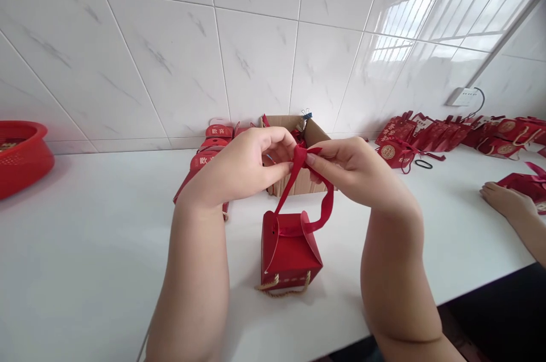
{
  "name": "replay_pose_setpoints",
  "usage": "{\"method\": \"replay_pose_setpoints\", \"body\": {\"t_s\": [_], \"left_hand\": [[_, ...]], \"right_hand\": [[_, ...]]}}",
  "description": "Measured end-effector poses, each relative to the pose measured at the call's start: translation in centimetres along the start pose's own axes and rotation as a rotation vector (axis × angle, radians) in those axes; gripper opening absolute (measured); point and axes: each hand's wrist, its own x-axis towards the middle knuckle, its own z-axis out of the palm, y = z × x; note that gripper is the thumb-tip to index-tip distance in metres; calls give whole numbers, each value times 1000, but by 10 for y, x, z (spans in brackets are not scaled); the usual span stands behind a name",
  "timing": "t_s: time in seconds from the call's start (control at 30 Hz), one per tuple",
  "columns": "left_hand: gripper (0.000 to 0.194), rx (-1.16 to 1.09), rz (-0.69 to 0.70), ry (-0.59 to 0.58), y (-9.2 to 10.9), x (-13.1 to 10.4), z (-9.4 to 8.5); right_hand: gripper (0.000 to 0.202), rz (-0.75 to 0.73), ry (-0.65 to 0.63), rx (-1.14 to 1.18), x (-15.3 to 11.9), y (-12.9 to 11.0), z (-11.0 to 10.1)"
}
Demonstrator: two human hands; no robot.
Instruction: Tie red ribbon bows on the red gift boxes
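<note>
Left fingers, right fingers pinching red ribbon above box, partly hiding carton behind; co-worker's hand far right.

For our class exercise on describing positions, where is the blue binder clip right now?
In the head view, the blue binder clip sits just right of centre, at the far right corner of the open cardboard box, near the tiled wall.
</note>
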Motion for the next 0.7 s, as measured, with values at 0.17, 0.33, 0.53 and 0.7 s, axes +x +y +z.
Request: {"method": "replay_pose_setpoints", "body": {"t_s": [0.17,0.33,0.53,0.7], "left_hand": [[9,43,-58,41,7,-6,-3],[9,97,-54,127,14,-13,-3],[10,182,-57,132,17,-20,-6],[13,287,-51,188,19,-21,-9]], "right_hand": [[24,-138,69,-67,-2,-3,6],[24,-174,110,-100,-5,-8,9],[26,-118,87,15,-8,-12,7],[26,-75,204,175,-10,-6,6]]}}
